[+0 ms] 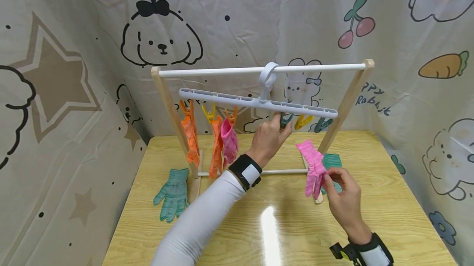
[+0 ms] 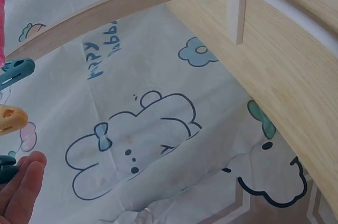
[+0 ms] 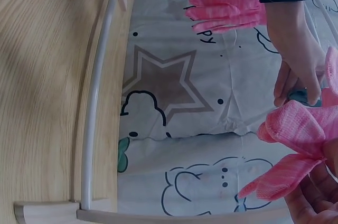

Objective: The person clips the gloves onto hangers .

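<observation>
My left hand (image 1: 268, 136) pinches a dark teal clothespin (image 1: 285, 120) under the grey-white clip hanger (image 1: 237, 100). In the left wrist view its fingers (image 2: 33, 179) lie against that clothespin. My right hand (image 1: 346, 200) holds a pink glove (image 1: 312, 163) by its finger end, cuff upward, below the hanger's right half. In the right wrist view the pink glove (image 3: 296, 129) partly covers the hand. From the hanger's left half hang two orange gloves (image 1: 190, 136) and another pink glove (image 1: 229, 140), held by orange and yellow clothespins (image 1: 209, 114).
A wooden rack (image 1: 346, 101) with a white top rod carries the hanger by its hook. A yellow clothespin (image 1: 303, 122) and another teal clothespin (image 1: 323, 125) hang on the right. Green gloves (image 1: 174, 194) lie on the wooden table (image 1: 237, 233), one partly behind my right hand. Patterned cloth surrounds it.
</observation>
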A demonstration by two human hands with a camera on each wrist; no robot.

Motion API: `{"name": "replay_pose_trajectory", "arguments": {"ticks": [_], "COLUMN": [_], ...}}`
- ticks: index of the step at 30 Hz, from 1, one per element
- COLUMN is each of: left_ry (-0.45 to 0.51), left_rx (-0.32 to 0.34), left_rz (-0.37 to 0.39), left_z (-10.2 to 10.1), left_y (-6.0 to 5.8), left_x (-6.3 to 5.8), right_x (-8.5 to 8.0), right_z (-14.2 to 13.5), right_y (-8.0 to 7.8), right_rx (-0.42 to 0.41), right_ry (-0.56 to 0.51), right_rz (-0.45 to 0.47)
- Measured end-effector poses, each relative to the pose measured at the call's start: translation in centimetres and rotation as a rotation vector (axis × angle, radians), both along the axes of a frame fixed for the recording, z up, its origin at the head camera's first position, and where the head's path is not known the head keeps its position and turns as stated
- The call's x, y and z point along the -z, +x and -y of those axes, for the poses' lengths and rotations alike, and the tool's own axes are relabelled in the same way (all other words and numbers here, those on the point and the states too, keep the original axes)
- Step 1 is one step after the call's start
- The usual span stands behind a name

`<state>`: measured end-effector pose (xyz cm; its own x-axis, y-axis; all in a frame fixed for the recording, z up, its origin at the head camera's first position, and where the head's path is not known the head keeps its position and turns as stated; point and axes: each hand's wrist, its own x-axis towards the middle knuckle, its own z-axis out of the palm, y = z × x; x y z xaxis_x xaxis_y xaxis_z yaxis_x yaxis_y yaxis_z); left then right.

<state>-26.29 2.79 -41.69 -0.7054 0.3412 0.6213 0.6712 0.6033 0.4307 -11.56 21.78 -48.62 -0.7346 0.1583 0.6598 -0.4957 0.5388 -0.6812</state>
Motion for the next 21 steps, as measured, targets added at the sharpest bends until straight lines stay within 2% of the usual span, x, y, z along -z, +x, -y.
{"name": "replay_pose_trajectory", "arguments": {"ticks": [4,11,16,21], "left_ry": [0.013,0.082,0.142,0.204], "left_rx": [-0.008,-0.022,-0.016,0.011], "left_rz": [0.024,0.138,0.175,0.181], "left_z": [-0.1,-0.6,-0.6,-0.5], "left_y": [0.1,0.3,0.6,0.6], "left_x": [-0.2,-0.8,-1.3,-1.6], "right_x": [0.3,1.0,0.9,1.1], "right_z": [0.3,0.8,1.2,1.6], "right_y": [-0.2,-0.3,-0.4,-0.8], "right_rx": [-0.01,-0.015,-0.014,-0.02], "right_ry": [-0.017,-0.029,-0.043,-0.068], "right_rz": [0.0,0.012,0.012,-0.068]}}
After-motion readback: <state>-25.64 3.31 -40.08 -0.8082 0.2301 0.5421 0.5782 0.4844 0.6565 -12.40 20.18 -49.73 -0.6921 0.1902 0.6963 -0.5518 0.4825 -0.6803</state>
